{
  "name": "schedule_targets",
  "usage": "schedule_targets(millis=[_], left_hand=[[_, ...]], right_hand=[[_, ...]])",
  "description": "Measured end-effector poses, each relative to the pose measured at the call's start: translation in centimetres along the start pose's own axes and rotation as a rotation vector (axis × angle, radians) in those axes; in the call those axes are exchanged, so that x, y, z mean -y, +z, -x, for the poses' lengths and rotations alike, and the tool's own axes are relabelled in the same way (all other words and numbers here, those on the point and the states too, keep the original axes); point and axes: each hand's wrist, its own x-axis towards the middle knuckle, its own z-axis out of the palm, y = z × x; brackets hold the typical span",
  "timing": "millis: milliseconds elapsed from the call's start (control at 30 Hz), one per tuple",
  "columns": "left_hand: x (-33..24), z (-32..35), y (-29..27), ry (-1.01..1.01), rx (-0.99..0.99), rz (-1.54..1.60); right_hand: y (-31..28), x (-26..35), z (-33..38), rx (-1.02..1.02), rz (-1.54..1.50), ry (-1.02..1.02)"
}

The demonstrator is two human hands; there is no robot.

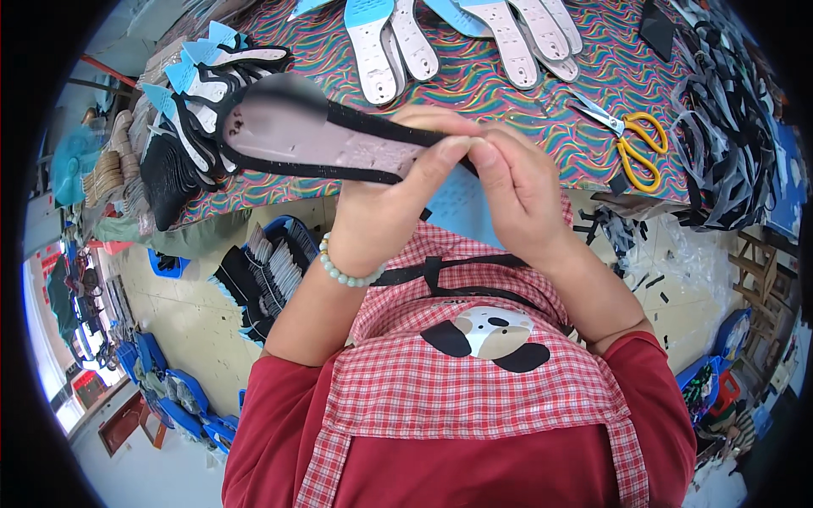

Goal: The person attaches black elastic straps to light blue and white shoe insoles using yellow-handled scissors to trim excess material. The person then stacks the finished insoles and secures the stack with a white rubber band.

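Work table [508,93] covered in multicoloured wavy-patterned cloth, spanning the upper frame. On it: pale grey and light blue perforated insoles [474,34] fanned at top centre; yellow-handled scissors [631,135] at upper right; heap of black and grey straps [728,127] at far right; stacked black-edged insoles [190,110] at upper left.

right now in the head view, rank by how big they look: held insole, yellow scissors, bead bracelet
1. held insole, though it is nearest the camera
2. yellow scissors
3. bead bracelet
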Motion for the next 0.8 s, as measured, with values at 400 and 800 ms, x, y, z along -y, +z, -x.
schedule_targets(millis=[400,800], left_hand=[[0.3,-0.2,-3.3,-0.429,-0.052,0.2],[3.0,-1.5,-0.9,-0.6,-0.164,0.618]], right_hand=[[-4.9,-2.6,2.7,0.301,0.1,0.305],[-19.6,-6.2,4.4,0.266,0.651,0.481]])
